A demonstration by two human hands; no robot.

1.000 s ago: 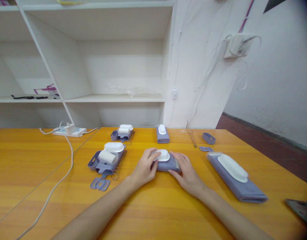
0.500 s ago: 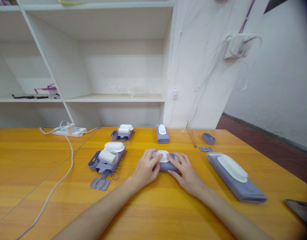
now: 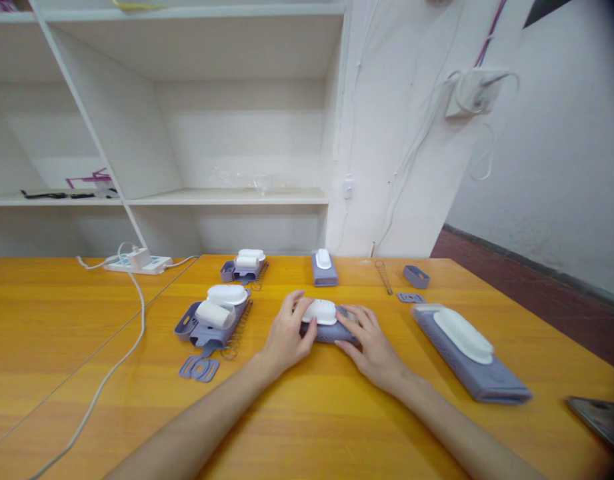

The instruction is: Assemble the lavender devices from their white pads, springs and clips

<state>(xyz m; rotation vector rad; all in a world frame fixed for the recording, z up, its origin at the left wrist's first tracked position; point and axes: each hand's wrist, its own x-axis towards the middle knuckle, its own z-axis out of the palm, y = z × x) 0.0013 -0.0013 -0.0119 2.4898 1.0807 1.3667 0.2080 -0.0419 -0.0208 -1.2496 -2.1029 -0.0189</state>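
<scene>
In front of me a purple-grey plastic case lies lengthwise across the table, with a white oval cover on top. My left hand holds the cover, fingers behind its left end and thumb at its front edge. Gripping the right end of the case is my right hand, its index fingertip close to the cover's right edge. My fingers hide both ends of the case. To the right, a longer purple-grey case carries a white oval cover.
Left are grouped parts: a white cylinder, a spring and flat grey plates. Another case, a spring and a grey end cap stand farther back. A phone lies right; a power strip is back left.
My left index finger has come off the cover's top, and the fingers now sit around its left end. The cover appears slightly farther left. My right hand stays on the case.
</scene>
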